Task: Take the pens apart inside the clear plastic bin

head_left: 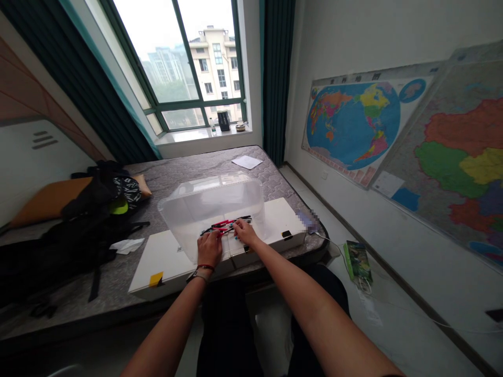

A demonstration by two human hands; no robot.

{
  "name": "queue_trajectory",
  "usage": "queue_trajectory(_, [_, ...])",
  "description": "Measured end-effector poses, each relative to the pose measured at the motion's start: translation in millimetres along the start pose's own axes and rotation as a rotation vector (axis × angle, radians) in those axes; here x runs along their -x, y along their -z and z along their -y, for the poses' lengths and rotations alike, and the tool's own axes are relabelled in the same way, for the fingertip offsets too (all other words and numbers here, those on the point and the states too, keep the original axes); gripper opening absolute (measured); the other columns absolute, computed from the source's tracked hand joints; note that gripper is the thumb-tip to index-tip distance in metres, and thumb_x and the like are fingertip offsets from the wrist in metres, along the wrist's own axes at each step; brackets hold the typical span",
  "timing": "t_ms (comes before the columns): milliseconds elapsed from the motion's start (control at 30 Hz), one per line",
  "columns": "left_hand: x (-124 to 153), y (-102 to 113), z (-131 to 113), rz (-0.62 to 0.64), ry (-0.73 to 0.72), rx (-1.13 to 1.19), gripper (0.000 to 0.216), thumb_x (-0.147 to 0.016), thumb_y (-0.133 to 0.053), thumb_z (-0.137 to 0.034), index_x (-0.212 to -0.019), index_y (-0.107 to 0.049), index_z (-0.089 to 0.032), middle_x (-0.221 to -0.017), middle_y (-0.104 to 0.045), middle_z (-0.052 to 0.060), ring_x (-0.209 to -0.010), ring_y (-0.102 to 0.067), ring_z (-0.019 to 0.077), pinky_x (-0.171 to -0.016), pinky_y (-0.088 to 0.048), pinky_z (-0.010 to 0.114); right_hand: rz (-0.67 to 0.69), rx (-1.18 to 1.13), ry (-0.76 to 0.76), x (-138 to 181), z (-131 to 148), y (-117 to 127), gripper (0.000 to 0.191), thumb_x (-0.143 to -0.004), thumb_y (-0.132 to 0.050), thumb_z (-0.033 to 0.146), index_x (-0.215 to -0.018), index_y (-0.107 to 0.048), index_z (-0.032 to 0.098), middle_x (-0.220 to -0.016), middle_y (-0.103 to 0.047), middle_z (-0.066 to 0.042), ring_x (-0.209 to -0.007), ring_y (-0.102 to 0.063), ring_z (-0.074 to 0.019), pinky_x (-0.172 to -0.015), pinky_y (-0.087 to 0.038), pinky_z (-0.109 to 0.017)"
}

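A loose heap of pens (223, 224), mostly red and black, lies at the open front of a clear plastic bin (212, 201). The bin rests tipped on its side on a long white box (161, 256). At the near left of the heap is my left hand (210, 248), its fingers curled against a red pen. My right hand (245, 232) is just to the right, thumb and fingers pinched together on a slim dark pen. The fingertips of both hands are partly hidden. A watch and a red band are on my left wrist.
The box stands at the edge of a grey quilted mattress (204, 163). Dark bags and clothes (94, 204) are piled at left, near a crumpled tissue (127, 245). A white sheet of paper (247, 162) lies farther back. A green package (357, 261) is on the floor at right, beside a cable.
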State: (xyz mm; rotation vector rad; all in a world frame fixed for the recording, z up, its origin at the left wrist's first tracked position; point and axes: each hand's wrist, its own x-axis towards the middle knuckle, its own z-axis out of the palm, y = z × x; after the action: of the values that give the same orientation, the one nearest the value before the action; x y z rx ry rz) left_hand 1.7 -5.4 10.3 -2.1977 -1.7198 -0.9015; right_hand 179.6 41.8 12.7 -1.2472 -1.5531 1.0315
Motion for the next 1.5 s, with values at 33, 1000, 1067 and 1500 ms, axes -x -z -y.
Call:
queue_trajectory(33, [0.1,-0.2,0.2,0.000,-0.001,-0.001,0.022,-0.094,-0.045,-0.027,-0.106,-0.062,-0.021,-0.096,-0.069,0.010,-0.099,-0.058,0.0263,-0.087,-0.037,0.040,0.001,-0.011,0.002,0.1,-0.5,-0.2,0.013,-0.090,-0.052,0.031,-0.082,-0.056,0.021,-0.062,-0.061,0.005,-0.054,-0.053,-0.0117,-0.056,-0.037,-0.021])
queue_trajectory(1000, [0.1,-1.1,1.3,0.021,0.005,0.014,0.030,-0.098,-0.038,-0.031,-0.114,-0.060,-0.020,-0.095,-0.067,0.010,-0.095,-0.059,0.0257,-0.083,-0.039,0.038,-0.111,-0.188,-0.038,-3.7,-3.6,3.3,0.033,-0.087,-0.045,0.039,-0.062,-0.055,0.019,-0.048,-0.055,0.002,-0.048,-0.050,-0.0127,-0.052,-0.040,-0.023])
queue_trajectory(1067, [0.0,-0.8,2.0,0.020,-0.019,0.011,0.030,-0.098,-0.037,-0.031,-0.112,-0.061,-0.020,-0.096,-0.068,0.010,-0.096,-0.058,0.0254,-0.083,-0.039,0.038,-0.110,-0.218,-0.029,-4.3,-4.0,3.5,0.036,-0.087,-0.045,0.042,-0.061,-0.055,0.019,-0.045,-0.051,0.002,-0.046,-0.048,-0.0126,-0.051,-0.039,-0.023])
queue_trajectory(1500, [-3.4,5.1,2.5,0.024,-0.140,0.099,0.030,-0.096,-0.043,-0.026,-0.116,-0.066,-0.027,-0.104,-0.066,0.009,-0.098,-0.059,0.0222,-0.084,-0.046,0.037,-0.110,-0.276,-0.098,-3.0,2.6,4.6,0.048,-0.091,-0.038,0.052,-0.057,-0.051,0.021,-0.040,-0.043,0.003,-0.037,-0.038,-0.0114,-0.042,-0.035,-0.023])
